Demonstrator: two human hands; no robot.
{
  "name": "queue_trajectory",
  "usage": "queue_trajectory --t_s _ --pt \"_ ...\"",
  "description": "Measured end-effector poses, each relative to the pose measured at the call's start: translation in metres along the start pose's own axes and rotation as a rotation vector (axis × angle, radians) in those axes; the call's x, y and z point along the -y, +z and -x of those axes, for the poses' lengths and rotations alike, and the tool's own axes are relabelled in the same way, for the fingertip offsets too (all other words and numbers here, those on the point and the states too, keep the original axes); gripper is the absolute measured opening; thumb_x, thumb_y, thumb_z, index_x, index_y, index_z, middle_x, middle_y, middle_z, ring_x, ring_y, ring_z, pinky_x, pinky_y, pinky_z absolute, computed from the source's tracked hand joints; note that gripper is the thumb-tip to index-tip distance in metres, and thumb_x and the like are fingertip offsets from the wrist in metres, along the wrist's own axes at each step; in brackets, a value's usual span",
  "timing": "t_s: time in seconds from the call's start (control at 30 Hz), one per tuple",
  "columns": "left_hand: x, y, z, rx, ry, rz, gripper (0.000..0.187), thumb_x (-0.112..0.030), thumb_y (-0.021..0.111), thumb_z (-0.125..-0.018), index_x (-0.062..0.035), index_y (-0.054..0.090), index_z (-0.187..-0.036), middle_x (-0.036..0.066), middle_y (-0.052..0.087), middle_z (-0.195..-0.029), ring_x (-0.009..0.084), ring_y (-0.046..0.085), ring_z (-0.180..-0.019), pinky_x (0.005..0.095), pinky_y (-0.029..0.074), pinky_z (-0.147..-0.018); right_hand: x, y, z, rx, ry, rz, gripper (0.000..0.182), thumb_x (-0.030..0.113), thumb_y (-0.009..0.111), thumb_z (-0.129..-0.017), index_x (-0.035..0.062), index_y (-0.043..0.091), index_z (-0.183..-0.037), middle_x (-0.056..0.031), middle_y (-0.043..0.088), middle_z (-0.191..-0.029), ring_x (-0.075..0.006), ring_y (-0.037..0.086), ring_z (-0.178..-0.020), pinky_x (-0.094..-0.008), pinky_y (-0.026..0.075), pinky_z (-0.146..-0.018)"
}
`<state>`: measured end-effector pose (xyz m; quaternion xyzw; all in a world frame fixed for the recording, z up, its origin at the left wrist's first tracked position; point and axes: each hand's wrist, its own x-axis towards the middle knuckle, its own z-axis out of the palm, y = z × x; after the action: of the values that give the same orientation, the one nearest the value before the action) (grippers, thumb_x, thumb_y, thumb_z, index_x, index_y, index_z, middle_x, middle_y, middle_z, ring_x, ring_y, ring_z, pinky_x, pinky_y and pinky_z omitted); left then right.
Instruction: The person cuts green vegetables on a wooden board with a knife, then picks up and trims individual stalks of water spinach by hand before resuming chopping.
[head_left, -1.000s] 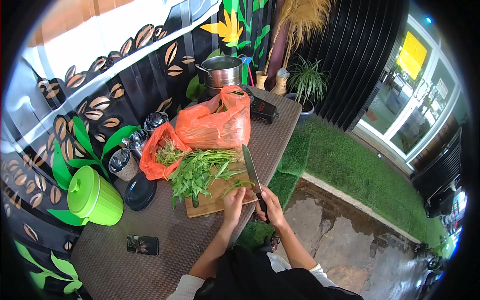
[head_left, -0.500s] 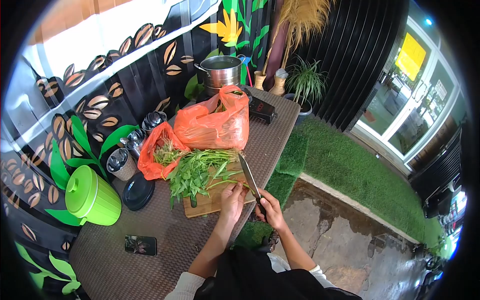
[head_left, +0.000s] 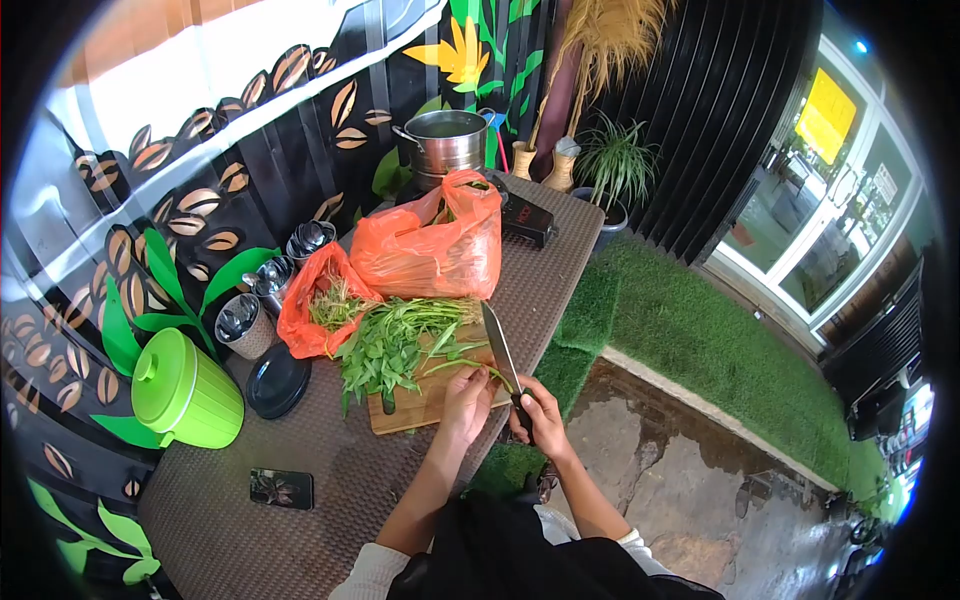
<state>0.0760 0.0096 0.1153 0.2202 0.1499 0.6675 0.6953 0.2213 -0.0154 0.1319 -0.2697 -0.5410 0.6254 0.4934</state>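
My right hand (head_left: 541, 415) grips the black handle of a kitchen knife (head_left: 499, 345), its blade pointing up and away from me. Pinched in the fingers of my left hand (head_left: 468, 398) is a thin green vegetable stem (head_left: 490, 369), close beside the blade. Both hands are over the near right side of a wooden cutting board (head_left: 418, 411). A bunch of leafy greens (head_left: 385, 350) lies across the board, leaves to the left and stems to the right. Behind it, a small orange plastic bag (head_left: 297, 318) holds rooty trimmings, and a larger orange bag (head_left: 430, 245) stands full.
A steel pot (head_left: 446, 145) sits on a black stove (head_left: 527, 220) at the table's far end. Leftward are cups of cutlery (head_left: 240, 322), a black lid (head_left: 277, 382) and a green lidded bucket (head_left: 187, 388). A phone (head_left: 281, 488) lies on the woven-pattern table (head_left: 345, 465).
My two hands stay almost in place, with the knife and stem still held. The knife and right hand shift very slightly; the whole view moves a little.
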Motion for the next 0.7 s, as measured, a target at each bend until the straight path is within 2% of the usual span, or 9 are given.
queue_trajectory --t_s 0.13,0.53,0.6,0.7 --pt "0.003 -0.013 -0.002 -0.02 -0.015 0.103 0.01 -0.008 0.059 -0.089 -0.0047 0.058 -0.099 0.005 0.061 -0.099 0.0148 0.057 -0.092 0.0307 0.044 -0.088 0.003 0.002 -0.002 0.032 -0.012 0.009 0.038 0.017 0.04 -0.098 0.0033 0.04 -0.134 0.0019 0.037 -0.051 -0.0078 0.035 -0.039 -0.0218 0.029 -0.039" --pt "0.001 -0.005 0.001 0.007 -0.04 0.01 0.011 -0.008 0.061 -0.087 -0.0047 0.058 -0.098 0.005 0.062 -0.097 0.0148 0.057 -0.093 0.0314 0.043 -0.088 0.008 0.004 -0.006 0.044 -0.007 0.072 0.036 0.014 0.042 -0.098 0.0037 0.043 -0.133 0.0035 0.036 -0.053 -0.006 0.033 -0.041 -0.0216 0.028 -0.04" --pt "0.001 -0.008 0.0 0.023 0.013 -0.077 0.01 -0.009 0.06 -0.088 -0.0051 0.058 -0.097 0.005 0.062 -0.096 0.0151 0.057 -0.093 0.0315 0.043 -0.089 0.007 0.004 -0.006 0.037 -0.009 0.075 0.036 0.014 0.042 -0.098 0.0037 0.043 -0.132 0.0036 0.036 -0.052 -0.006 0.033 -0.041 -0.0216 0.028 -0.04" --pt "0.0 -0.012 -0.003 0.054 -0.013 -0.005 0.009 -0.011 0.059 -0.09 -0.0057 0.058 -0.097 0.004 0.062 -0.097 0.0145 0.057 -0.093 0.0314 0.043 -0.089 0.003 0.002 -0.006 0.018 0.0 0.065 0.036 0.015 0.043 -0.098 0.0037 0.043 -0.132 0.0035 0.036 -0.052 -0.0059 0.033 -0.041 -0.0217 0.028 -0.04"
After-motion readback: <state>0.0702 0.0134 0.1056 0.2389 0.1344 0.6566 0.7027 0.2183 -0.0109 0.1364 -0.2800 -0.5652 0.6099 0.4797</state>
